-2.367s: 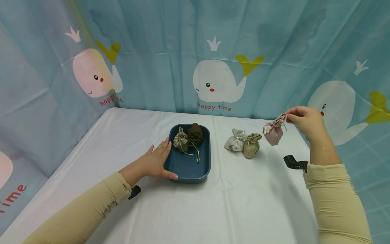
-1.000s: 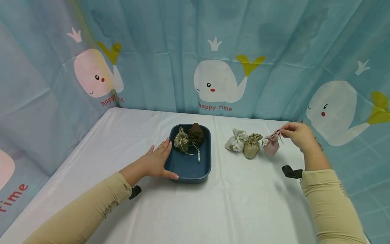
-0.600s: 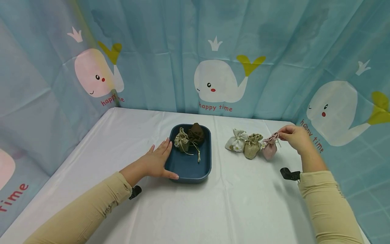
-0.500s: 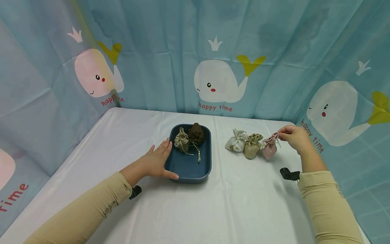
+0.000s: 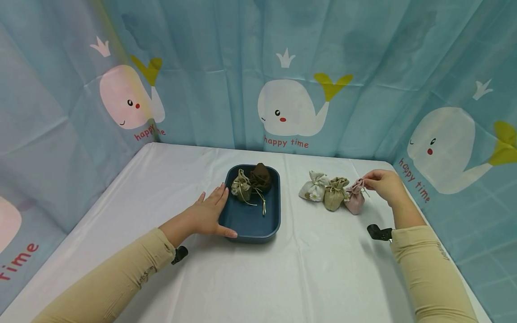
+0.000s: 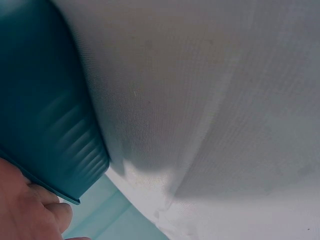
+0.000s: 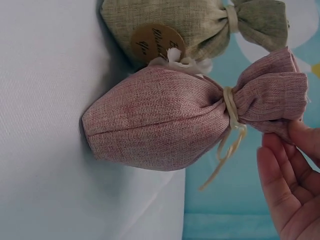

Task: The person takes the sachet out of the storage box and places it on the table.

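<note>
My right hand (image 5: 381, 183) pinches the gathered top of a pink drawstring pouch (image 5: 354, 202), which stands at the right end of a row on the white table. In the right wrist view, thumb and fingers grip the cloth edge of the pink pouch (image 7: 160, 120) above its tied cord, and its base meets the cloth. Close beside it is an olive-green pouch (image 5: 334, 197) with a round tag, then a pale cream pouch (image 5: 312, 190) with a white flower. My left hand (image 5: 206, 213) rests with spread fingers along the left rim of a dark blue tray (image 5: 250, 229).
Inside the tray's far half lie a khaki pouch (image 5: 241, 187) with a trailing cord and a dark brown pouch (image 5: 260, 177). A blue curtain (image 5: 202, 89) printed with whales hangs behind and beside the table (image 5: 291, 278).
My right hand has lowered the pink pouch from the air and shifted it left, next to the olive-green pouch. The left hand and tray stay in place.
</note>
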### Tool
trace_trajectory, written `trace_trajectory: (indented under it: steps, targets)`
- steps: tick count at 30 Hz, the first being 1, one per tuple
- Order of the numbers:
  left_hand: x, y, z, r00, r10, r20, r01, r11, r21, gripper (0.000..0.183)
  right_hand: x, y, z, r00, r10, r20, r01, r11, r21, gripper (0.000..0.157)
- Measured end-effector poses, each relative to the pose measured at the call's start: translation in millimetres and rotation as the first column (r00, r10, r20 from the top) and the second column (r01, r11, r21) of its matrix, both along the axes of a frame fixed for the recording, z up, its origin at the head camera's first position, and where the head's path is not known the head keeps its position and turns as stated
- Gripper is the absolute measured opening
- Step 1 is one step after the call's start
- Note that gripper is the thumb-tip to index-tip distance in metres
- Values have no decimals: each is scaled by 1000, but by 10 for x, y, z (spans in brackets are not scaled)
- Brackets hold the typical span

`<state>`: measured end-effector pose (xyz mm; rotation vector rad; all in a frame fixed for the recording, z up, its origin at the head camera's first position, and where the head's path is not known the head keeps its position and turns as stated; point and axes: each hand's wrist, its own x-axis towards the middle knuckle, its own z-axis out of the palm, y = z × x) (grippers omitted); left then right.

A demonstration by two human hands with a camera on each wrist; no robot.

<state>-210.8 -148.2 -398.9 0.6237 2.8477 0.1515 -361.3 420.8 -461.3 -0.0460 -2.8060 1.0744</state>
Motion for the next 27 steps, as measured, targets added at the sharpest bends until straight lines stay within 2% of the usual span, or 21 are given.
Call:
trace_trajectory:
  steps: [3,4,5,7,9,11,12,14,17,20,25,27]
  targets:
    - [2,-2,7,1000,-6,-7,6,1000,12,130,-195,146,-285,999,-22,-44,25,997,75,31]
    - [0,-2,3,1000,-6,-7,6,1000,3,130,-181,129,-273,999,-23,-38,26,997,76,32]
    - [-1,-1,-1,1000,-5,-7,5,1000,-7,130,-111,61,-172,1000,2,-12,-2,1000,25,31]
    - [-2,-1,-8,1000,-5,-5,5,1000,-8,130,32,-86,23,999,-14,35,14,1000,1,27]
    - [-1,-1,-6,1000,-6,-5,6,1000,-1,130,241,-276,301,997,5,77,-3,1000,-25,26]
    - [6,0,5,1000,-6,-5,6,1000,3,130,476,-486,591,994,23,110,-18,999,-49,28]
    - [8,1,12,1000,-9,-5,9,1000,6,130,542,-539,650,994,11,107,-9,1000,-19,33]
    - [17,4,32,1000,-11,-1,11,1000,7,130,701,-651,832,991,51,123,-48,999,-26,40]
    - [24,8,51,1000,-14,2,14,1000,4,129,817,-707,960,987,72,146,-66,997,-42,46]
    - [28,9,58,1000,-19,-7,19,1000,7,128,789,-618,949,985,76,154,-63,994,-84,47]
    - [30,11,62,1000,-19,-9,19,1000,12,127,783,-566,967,988,35,148,-19,995,-102,49]
    - [35,11,67,1000,-17,-3,17,1000,11,128,837,-630,1030,989,12,147,1,997,-83,49]
